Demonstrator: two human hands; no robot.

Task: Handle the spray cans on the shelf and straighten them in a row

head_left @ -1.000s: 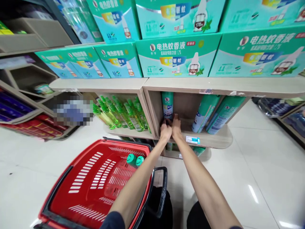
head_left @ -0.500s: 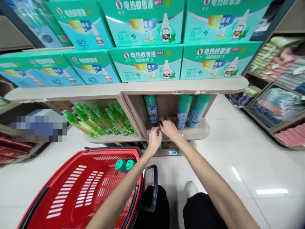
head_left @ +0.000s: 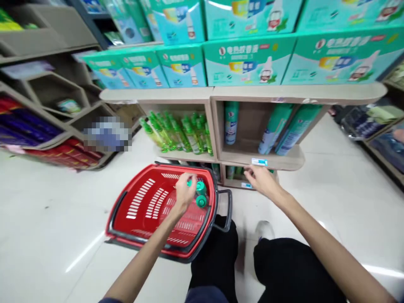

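Note:
My left hand [head_left: 186,191] is over the red shopping basket [head_left: 129,233], its fingers curled together. Green caps [head_left: 201,188] of upright containers show beside it, and another bit of green appears at the fingertips; whether the hand grips anything is hidden. My right hand [head_left: 259,179] hovers in front of the shelf's lower edge, fingers loosely bent and nothing visible in them. Behind it, a green-and-blue spray can [head_left: 231,124] stands at the left of the cubby. Two more spray cans [head_left: 276,128] stand at the right side.
Green spray bottles [head_left: 186,134] fill the left cubby. Teal boxes [head_left: 249,61] are stacked along the shelf top [head_left: 246,92]. Below, a lower shelf [head_left: 229,182] holds green items. The basket's black handle [head_left: 229,210] sticks out toward my knee. Other shelving [head_left: 53,42] stands at the left.
My hands were together at the cubby's front edge; now they are apart. The left has moved over the basket, the right a little away from the shelf. The view has swung left.

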